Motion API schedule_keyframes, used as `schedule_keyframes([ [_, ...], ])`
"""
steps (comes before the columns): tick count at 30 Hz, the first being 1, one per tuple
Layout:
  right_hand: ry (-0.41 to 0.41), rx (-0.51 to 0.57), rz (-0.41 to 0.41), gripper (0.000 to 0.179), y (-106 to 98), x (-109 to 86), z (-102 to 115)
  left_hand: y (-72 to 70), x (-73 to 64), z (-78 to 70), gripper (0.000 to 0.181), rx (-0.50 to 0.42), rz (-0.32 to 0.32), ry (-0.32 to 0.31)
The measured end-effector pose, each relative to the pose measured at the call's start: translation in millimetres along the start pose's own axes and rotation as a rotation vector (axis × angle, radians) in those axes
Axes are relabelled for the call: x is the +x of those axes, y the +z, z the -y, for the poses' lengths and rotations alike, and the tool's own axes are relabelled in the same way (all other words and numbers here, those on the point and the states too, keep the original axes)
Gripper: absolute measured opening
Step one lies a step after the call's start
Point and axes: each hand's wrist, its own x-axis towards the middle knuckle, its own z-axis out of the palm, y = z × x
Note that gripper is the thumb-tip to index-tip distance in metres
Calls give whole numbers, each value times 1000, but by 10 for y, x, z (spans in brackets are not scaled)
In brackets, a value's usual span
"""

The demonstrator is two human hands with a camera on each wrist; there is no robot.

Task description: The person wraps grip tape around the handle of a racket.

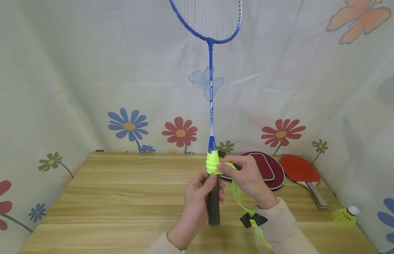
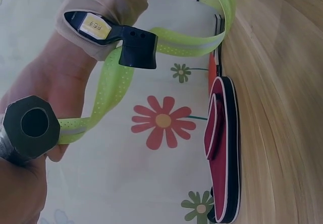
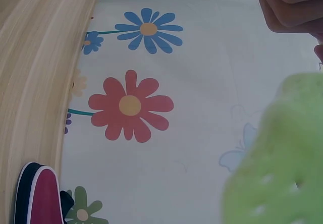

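Observation:
A blue and white badminton racket (image 1: 211, 88) stands upright in the head view, its head cut off by the top edge. My left hand (image 1: 196, 199) grips its dark handle (image 1: 213, 204) below a wrapped band of neon yellow-green. Just right of that band, my right hand (image 1: 247, 175) pinches the perforated grip tape (image 1: 237, 194) between thumb and fingers. The tape's loose length hangs down past the right sleeve. In the left wrist view, the handle's butt end (image 2: 16, 114) faces the camera. Blurred grip tape (image 3: 282, 168) fills the lower right of the right wrist view.
On the wooden table (image 1: 130, 204) behind my right hand lies a dark red paddle case (image 1: 276, 173). A red table tennis paddle (image 1: 299, 169) and a yellow shuttlecock (image 1: 345, 217) lie farther right. A flowered cloth (image 1: 146, 70) surrounds the table's back and sides.

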Motion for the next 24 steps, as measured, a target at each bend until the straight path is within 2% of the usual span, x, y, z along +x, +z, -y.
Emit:
schedule_keyframes([
  [6, -5, -1, -5, 13, -18, -1, -3, 17, -6, 5, 33, -9, 11, 5],
  [15, -18, 31, -17, 13, -28, -3, -22, 32, -24, -11, 46, -22, 36, -43],
  [20, -34, 68, -7, 13, -34, -8, -25, 45, -33, -11, 43, -46, 59, -51],
  [24, -44, 83, 1, 12, -35, -12, -22, 53, -42, -17, 48, -42, 69, -52],
])
